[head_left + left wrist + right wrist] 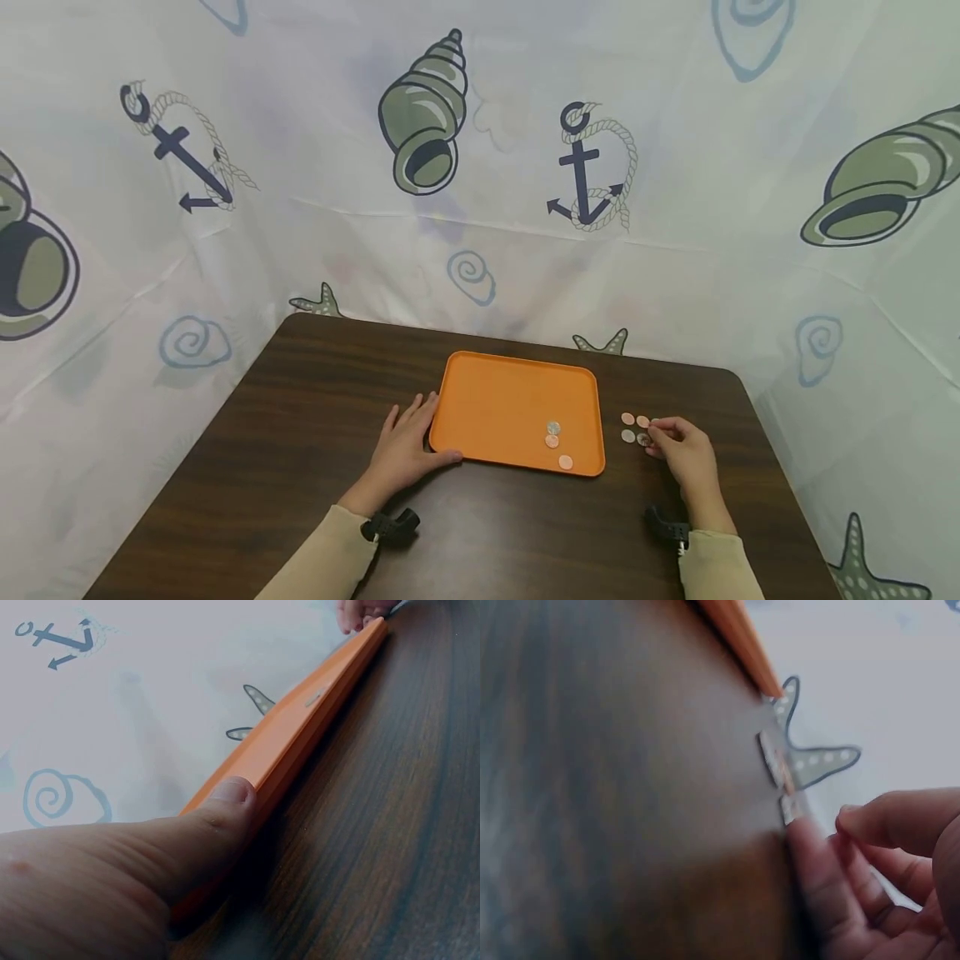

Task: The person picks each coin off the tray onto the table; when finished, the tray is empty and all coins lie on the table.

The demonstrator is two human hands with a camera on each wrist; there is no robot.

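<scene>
An orange tray (495, 400) lies on the dark wooden table (285, 433) and holds three coins (553, 434) near its front right corner. My left hand (403, 447) lies flat at the tray's left edge. Its thumb (225, 806) presses against the tray rim (300, 727). Several more coins (634, 427) lie on the table to the right of the tray. My right hand (681, 454) is curled over them, with a fingertip (806, 840) on one coin (790, 808) and the thumb just above it. Another coin (774, 759) sits beside it.
A curtain printed with shells and anchors (585, 167) surrounds the table on three sides. The tray's edge (739, 637) shows in the right wrist view. A black wrist-camera mount (390, 527) sits on each sleeve.
</scene>
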